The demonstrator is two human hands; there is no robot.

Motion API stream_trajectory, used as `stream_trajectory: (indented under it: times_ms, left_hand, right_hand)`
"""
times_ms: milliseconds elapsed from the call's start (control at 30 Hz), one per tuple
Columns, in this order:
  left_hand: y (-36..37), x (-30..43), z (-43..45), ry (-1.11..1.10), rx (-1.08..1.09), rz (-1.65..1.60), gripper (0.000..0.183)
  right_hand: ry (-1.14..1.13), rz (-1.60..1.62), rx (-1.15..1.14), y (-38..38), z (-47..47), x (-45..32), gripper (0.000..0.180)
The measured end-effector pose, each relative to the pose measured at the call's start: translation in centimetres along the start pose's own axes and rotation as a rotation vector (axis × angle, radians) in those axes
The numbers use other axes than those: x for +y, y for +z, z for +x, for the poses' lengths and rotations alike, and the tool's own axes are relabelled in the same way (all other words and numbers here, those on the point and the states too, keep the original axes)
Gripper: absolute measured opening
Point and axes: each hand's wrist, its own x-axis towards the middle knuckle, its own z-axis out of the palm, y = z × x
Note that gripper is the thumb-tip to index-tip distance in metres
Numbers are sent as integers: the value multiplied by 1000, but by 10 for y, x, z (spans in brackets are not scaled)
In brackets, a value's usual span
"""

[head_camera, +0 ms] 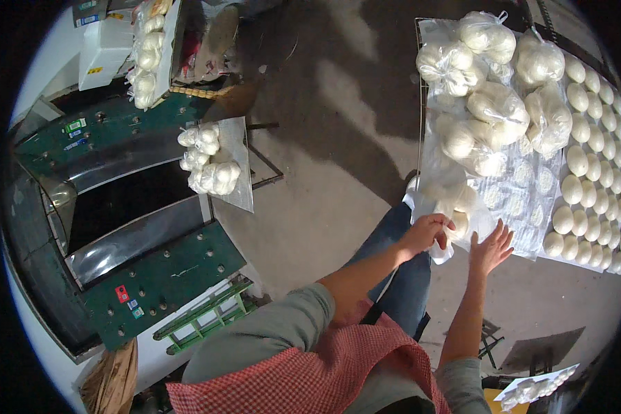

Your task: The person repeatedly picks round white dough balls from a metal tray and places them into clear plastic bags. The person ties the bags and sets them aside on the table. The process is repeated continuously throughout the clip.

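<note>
At the near left corner of the cloth-covered table lies a translucent plastic bag point(463, 199) with pale round buns or dough balls inside. My left hand point(428, 233) is at the bag's near edge, fingers curled; whether it pinches the plastic cannot be told. Just right of the bag, my right hand point(492, 248) is raised with its fingers spread, holding nothing. Beyond both hands sit several tied bags of buns point(498, 111). Rows of uncovered pale buns point(579, 160) stand on the right part of the table.
A white stool or board with bagged buns point(240, 155) stands left, beside a green-topped frame point(181, 259) with a dark opening. A green ladder-like rack point(207, 318) is below it. More bagged buns point(147, 57) lie at upper left, and others point(535, 390) at lower right.
</note>
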Motion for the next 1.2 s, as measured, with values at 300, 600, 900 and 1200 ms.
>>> stream_trajectory:
  times_ms: [300, 600, 900, 1200]
  left_hand:
    - [-15, 23, -20, -65, -15, 155, 28]
    - [20, -10, 17, 83, -162, 196, 23]
    - [-40, -19, 138, -127, 275, 249, 12]
    - [-33, 7, 110, -342, -215, -153, 21]
  right_hand:
    - [77, 1583, -704, -25, -19, 41, 38]
    - [344, 1590, -748, -36, 1, -24, 39]
    - [471, 857, -313, 42, 25, 31, 14]
    - [679, 2173, -600, 12, 46, 22, 29]
